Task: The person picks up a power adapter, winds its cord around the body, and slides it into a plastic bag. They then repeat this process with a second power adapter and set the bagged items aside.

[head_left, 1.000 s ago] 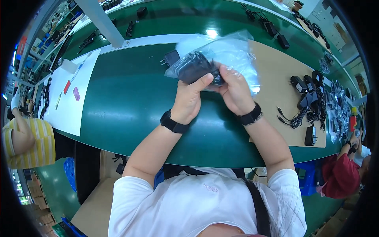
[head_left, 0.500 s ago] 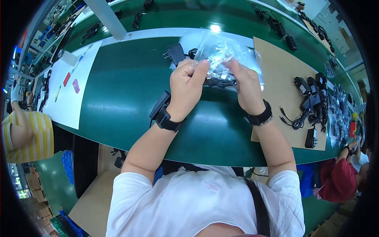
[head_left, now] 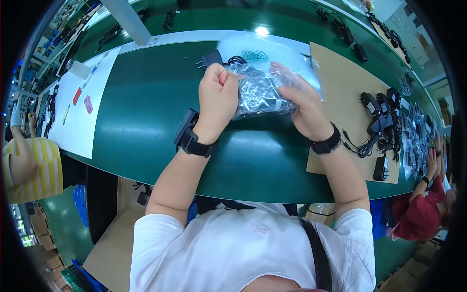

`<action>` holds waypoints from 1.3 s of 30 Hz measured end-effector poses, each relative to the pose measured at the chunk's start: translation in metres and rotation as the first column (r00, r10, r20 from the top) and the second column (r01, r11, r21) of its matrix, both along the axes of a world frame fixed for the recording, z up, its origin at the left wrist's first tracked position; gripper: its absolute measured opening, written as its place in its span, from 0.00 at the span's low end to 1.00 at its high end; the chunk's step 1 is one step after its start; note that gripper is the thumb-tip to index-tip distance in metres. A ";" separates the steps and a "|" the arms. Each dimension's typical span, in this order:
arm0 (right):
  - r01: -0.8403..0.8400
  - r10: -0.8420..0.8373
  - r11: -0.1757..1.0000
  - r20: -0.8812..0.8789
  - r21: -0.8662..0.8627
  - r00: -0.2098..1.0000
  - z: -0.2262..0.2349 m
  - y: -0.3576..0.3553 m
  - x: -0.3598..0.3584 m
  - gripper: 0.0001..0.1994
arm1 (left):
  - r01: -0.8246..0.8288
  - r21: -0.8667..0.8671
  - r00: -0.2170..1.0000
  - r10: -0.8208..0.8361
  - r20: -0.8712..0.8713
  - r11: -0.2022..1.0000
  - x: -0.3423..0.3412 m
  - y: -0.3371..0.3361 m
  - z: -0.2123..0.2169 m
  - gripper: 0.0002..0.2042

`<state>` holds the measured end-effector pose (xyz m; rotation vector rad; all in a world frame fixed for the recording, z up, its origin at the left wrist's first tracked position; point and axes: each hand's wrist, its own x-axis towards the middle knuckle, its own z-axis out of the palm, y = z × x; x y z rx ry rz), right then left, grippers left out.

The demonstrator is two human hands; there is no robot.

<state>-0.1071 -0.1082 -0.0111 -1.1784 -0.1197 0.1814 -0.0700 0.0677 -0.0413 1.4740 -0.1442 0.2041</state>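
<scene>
Now, left hand: the left hand (head_left: 217,92) is curling into a fist, thumb on top, pinching the plastic at the near-left edge of a clear bag (head_left: 262,92).
Right hand: the right hand (head_left: 306,104) is bending over the bag's other side, thumb and fingers standing apart; whether it's pinching the film or merely steadying it, I cannot tell.
Clear bag: it's lying crumpled and glinting between both hands, above the green tabletop (head_left: 146,121), something dark showing along its lower edge.
Wrists: both are wearing black bands, the left band (head_left: 197,147) sitting beside a dark boxy device (head_left: 186,127).
Just beyond: a black adapter (head_left: 212,58) is resting beside the left fist, prongs pointing left, a coiled cable (head_left: 237,60) beside it, and flat clear plastic (head_left: 250,46) with green print is spreading behind.
Cardboard, right: a brown sheet (head_left: 335,102) is carrying clustered adapters and cords (head_left: 382,117), plus a single adapter (head_left: 381,168) near its lower corner.
Paper, left: a white sheet (head_left: 92,129) is holding a red block (head_left: 77,96), a purplish one (head_left: 88,104) and a slim pen (head_left: 65,115).
Neighbours: someone in yellow stripes (head_left: 36,168) is working at left; someone in dark red (head_left: 418,214) is reaching toward bagged items (head_left: 413,138) at right.
</scene>
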 end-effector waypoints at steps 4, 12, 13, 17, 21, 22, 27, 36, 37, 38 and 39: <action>-0.329 0.343 0.939 -0.214 0.100 0.915 0.019 -0.005 0.023 0.22 | -0.031 0.136 0.998 0.023 0.057 0.990 0.005 0.010 -0.007 0.08; 0.426 0.074 0.452 0.509 -0.784 0.858 0.016 -0.061 0.193 0.15 | -0.101 -0.161 0.991 0.085 -0.102 0.982 0.004 0.019 0.021 0.12; 0.670 0.152 0.194 0.697 -0.716 0.701 -0.001 -0.076 0.228 0.16 | -0.089 -0.161 0.993 0.076 -0.089 0.983 0.004 0.019 0.020 0.12; 0.671 0.418 -0.429 0.525 -0.605 0.741 -0.059 -0.141 0.311 0.14 | -0.255 0.027 0.954 0.247 0.170 0.967 0.015 0.015 0.013 0.06; 0.480 0.205 0.118 0.494 -0.869 0.845 -0.077 -0.144 0.340 0.25 | -0.367 0.246 0.920 0.310 0.239 0.897 0.022 0.027 -0.002 0.05; 0.510 0.114 0.125 0.523 -0.851 0.845 -0.069 -0.174 0.345 0.25 | -0.378 0.281 0.912 0.304 0.276 0.882 0.021 0.024 -0.001 0.05; 0.248 -0.480 -0.532 0.529 -0.810 0.700 -0.050 -0.277 0.318 0.39 | -0.430 0.321 0.888 0.330 0.321 0.844 0.011 0.027 0.002 0.05; 0.638 -0.294 -0.322 0.715 -0.699 0.634 -0.066 -0.333 0.269 0.39 | -0.423 0.288 0.867 0.291 0.405 0.859 0.013 0.023 -0.002 0.03; 0.757 -0.382 -0.279 0.791 -0.591 0.477 -0.046 -0.341 0.264 0.36 | -0.414 0.295 0.869 0.279 0.408 0.861 0.015 0.021 -0.001 0.03; 0.853 -0.468 -0.239 0.824 -0.465 0.318 -0.019 -0.333 0.255 0.33 | -0.413 0.307 0.872 0.275 0.405 0.857 0.014 0.021 0.000 0.03; 0.879 -0.459 -0.179 0.828 -0.441 0.322 0.017 -0.314 0.239 0.29 | -0.417 0.323 0.874 0.276 0.401 0.849 0.011 0.023 0.002 0.03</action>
